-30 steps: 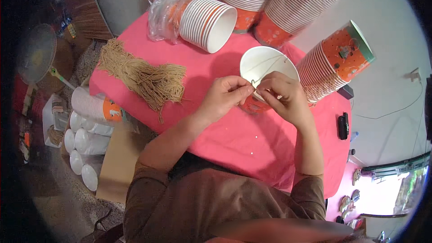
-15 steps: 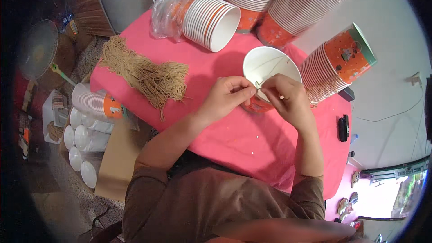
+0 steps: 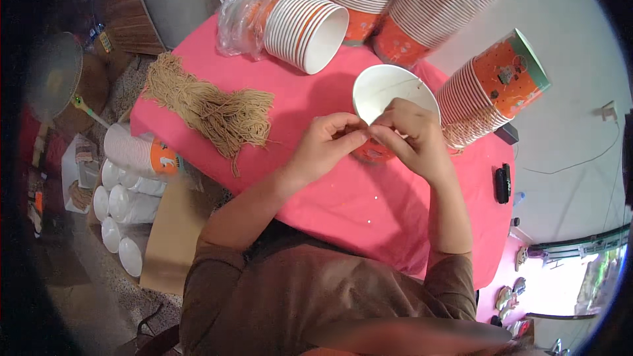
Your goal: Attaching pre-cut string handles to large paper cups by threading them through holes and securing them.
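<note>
Right hand (image 3: 414, 137) meeting left (image 3: 326, 145), cord loop hidden

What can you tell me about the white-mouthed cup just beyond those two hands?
The cup looks like paper, with a wide round mouth, a white inside and an orange-red printed outer wall, partly seen below the hands. It appears upright, open side up, on the pink cloth, left of a leaning cup stack. A thin string runs across its inside toward the far right rim. The right hand hides part of its near rim; whether they touch is unclear.
</note>
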`<state>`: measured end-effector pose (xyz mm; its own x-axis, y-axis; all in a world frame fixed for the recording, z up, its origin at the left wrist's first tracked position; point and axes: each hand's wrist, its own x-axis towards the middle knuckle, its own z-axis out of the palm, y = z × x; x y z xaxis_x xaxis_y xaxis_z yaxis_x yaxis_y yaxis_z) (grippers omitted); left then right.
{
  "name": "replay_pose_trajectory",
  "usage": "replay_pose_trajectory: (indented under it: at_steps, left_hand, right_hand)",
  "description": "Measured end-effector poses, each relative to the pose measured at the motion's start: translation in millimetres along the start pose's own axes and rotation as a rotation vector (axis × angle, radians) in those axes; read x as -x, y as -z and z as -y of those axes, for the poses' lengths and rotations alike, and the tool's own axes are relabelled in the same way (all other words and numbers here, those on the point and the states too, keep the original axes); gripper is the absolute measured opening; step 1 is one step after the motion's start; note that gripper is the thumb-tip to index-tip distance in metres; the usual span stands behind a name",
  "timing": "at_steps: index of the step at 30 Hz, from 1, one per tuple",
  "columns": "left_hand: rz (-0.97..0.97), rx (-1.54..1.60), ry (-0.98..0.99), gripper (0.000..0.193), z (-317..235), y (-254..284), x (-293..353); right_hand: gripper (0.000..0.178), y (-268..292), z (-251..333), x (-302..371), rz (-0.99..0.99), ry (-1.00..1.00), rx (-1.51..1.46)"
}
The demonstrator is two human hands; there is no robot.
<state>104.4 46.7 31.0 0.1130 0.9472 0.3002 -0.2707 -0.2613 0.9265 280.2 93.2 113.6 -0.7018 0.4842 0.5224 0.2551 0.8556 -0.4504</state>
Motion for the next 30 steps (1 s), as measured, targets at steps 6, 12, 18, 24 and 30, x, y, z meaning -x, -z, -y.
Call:
replay_pose_trajectory:
  at_steps: [6, 12, 18, 24, 30]
  left_hand:
    - [0.049, 0.261, 0.149, 0.015, 0.8, 0.4, 1.3]
    - [-0.074, -0.098, -0.051, 0.007, 4.8, -7.0, 1.5]
    - [-0.298, -0.397, -0.488, 0.005, 7.6, -10.0, -0.4]
    - [-0.279, 0.103, -0.082, 0.004, 15.4, -12.0, 2.5]
    - [-0.155, 0.487, 0.049, 0.002, 16.3, -4.9, 2.0]
  right_hand:
    - [0.010, -6.2, -3.1, -2.2, -0.063, 0.012, 0.061]
    - [0.017, -7.4, -4.5, -1.2, -0.019, -0.087, 0.077]
    - [0.027, -11.7, -6.6, -3.0, 0.063, -0.185, 0.006]
    - [0.032, -13.7, 1.4, -7.4, 0.083, -0.241, 0.019]
    - [0.017, -12.2, -0.4, -3.7, -0.068, -0.109, -0.015]
